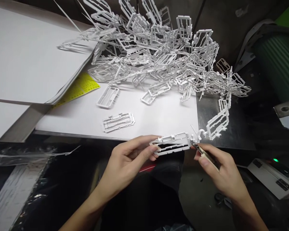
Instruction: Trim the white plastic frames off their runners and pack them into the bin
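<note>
My left hand (128, 160) pinches the left end of a white plastic frame (173, 148), a thin rectangular part with slots and small tabs. In my right hand (220, 166) is a pair of nippers (203, 152), its handles closed in my fingers. The jaws meet the frame's right end, beside a curled white plastic sprue (199, 136). Joined to that sprue, a second white frame (218, 125) sticks out to the right. Whether the jaws have cut through cannot be seen. Behind my left hand, a loose white frame (118, 122) lies on the white sheet (149, 118).
A big tangled heap of white frames (159, 54) covers the back of the table. Large white sheets (33, 51) lie at the left, over a yellow perforated piece (80, 88). At the right are a green ribbed object (276, 61) and a grey device (274, 176) with a green light.
</note>
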Tool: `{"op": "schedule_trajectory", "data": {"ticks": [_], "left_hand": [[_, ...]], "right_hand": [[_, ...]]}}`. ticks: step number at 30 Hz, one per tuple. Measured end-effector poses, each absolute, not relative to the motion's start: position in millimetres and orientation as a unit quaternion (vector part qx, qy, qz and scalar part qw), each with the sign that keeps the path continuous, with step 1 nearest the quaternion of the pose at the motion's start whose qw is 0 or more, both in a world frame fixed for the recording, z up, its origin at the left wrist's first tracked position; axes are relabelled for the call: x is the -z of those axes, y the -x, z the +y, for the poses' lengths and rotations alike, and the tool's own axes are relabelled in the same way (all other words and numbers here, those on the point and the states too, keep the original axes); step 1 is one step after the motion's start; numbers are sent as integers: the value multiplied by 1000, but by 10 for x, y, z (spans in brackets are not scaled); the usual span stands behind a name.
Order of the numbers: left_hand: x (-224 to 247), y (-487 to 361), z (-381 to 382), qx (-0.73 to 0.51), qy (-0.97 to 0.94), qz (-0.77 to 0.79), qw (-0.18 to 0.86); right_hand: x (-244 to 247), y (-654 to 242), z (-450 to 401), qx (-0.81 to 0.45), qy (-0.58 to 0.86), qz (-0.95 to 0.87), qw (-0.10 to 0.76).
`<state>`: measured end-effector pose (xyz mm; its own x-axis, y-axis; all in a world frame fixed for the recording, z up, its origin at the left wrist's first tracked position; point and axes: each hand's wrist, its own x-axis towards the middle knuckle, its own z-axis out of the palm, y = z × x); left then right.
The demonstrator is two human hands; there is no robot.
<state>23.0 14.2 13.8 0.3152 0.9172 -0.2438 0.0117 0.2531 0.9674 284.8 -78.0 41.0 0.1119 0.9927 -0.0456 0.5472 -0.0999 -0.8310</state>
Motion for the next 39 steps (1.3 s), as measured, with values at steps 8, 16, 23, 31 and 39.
{"op": "schedule_trajectory", "data": {"ticks": [8,16,23,31,39], "left_hand": [[-141,-266,160,-364,-470,447,668],[-112,-317,175,-357,-431,457,691],[-103,-369,181,-353,-422,466,693],[-69,-553,283,-380,-347,409,753],[19,-617,386,-373,-333,390,773]], "right_hand": [[-372,-2891,-740,-326,672,-572,341],[-385,-2956,-691,-340,664,-577,333],[-376,-3021,-702,-343,668,-580,316],[-292,-3129,-693,-356,665,-567,331],[-256,-3179,-609,-391,660,-540,346]]}}
